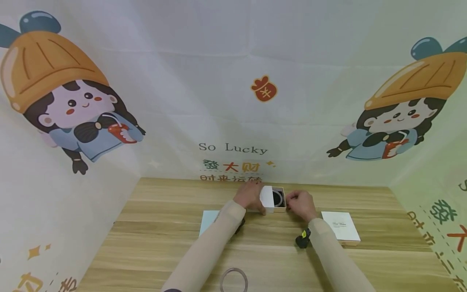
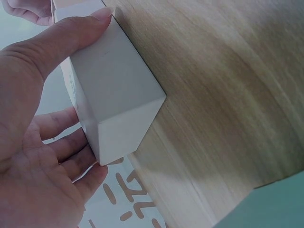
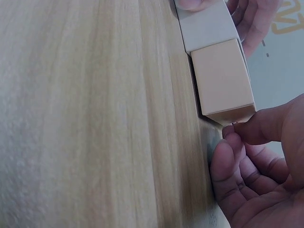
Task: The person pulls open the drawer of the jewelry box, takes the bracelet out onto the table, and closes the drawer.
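Observation:
A white box sleeve [image 1: 267,198] stands near the back of the table with its tan drawer [image 1: 280,210] partly out to the right. Inside the drawer a pale bangle [image 1: 282,198] lies on black lining. My left hand [image 1: 249,195] grips the sleeve, thumb [image 2: 97,21] on the near side and fingers along the far side. At the drawer's outer end, my right hand [image 1: 302,205] has thumb and forefinger pinched together on a small pull tab, mostly hidden by the fingertips [image 3: 231,130].
Another bangle [image 1: 234,269] lies on the wooden table at the front. A light blue box [image 1: 207,221] is partly behind my left forearm. To the right of my right wrist sits a white-lidded box [image 1: 341,227]. A printed cloth [image 1: 233,121] hangs along the table's back edge.

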Demonstrator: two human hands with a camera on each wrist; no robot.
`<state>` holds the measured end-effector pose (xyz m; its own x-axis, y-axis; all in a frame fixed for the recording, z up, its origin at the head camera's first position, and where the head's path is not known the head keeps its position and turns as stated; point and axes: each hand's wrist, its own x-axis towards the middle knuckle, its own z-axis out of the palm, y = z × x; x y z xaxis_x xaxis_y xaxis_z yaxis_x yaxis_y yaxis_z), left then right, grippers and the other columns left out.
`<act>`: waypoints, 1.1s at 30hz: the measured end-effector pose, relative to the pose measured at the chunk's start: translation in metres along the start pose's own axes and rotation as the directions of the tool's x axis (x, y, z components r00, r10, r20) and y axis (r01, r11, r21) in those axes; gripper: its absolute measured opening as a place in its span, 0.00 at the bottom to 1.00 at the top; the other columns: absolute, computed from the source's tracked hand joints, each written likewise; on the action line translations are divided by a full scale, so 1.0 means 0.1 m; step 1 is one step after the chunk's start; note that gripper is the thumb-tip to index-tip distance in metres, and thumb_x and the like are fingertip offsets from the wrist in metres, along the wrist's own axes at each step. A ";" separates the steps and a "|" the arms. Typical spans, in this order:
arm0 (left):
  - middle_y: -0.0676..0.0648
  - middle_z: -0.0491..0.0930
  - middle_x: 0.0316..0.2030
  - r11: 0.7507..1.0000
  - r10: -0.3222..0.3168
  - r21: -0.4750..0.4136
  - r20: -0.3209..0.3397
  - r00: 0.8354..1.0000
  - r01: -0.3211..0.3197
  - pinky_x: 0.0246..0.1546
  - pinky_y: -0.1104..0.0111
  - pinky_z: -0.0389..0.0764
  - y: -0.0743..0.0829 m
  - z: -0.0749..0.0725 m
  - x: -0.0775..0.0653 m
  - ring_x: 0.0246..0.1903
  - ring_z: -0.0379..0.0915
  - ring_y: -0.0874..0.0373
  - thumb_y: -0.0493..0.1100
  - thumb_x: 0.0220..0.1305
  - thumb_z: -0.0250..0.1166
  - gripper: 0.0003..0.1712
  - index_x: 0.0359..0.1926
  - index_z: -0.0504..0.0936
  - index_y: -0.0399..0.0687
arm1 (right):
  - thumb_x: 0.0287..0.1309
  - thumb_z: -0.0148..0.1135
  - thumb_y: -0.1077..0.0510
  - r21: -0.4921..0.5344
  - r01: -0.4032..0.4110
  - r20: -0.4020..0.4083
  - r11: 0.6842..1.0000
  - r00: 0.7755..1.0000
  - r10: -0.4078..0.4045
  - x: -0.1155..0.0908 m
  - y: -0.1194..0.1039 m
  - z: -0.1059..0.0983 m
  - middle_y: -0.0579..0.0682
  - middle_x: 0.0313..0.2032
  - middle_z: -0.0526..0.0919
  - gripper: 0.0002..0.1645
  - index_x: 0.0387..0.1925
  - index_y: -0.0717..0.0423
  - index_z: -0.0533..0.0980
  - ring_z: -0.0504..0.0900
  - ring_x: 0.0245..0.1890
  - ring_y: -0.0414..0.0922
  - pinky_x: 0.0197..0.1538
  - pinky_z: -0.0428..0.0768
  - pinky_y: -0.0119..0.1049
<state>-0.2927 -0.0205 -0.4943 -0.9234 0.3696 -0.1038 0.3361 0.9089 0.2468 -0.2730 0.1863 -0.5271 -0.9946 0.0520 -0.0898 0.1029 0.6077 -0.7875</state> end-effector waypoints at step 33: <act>0.45 0.77 0.66 1.000 0.013 0.013 -0.006 1.000 -0.013 0.71 0.59 0.70 0.00 -0.02 -0.02 0.68 0.69 0.48 0.57 0.41 0.86 0.54 0.70 0.74 0.50 | 0.54 0.53 0.63 -0.044 -0.050 -0.007 0.998 0.999 0.049 0.01 0.01 -0.18 0.50 0.26 0.82 0.15 0.37 0.65 0.84 0.76 0.23 0.40 0.26 0.74 0.30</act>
<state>-0.2907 -0.0214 -0.4916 -0.9200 0.3803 -0.0947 0.3504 0.9065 0.2354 -0.2743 0.2008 -0.5170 -0.9884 0.0874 -0.1244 0.1515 0.6385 -0.7546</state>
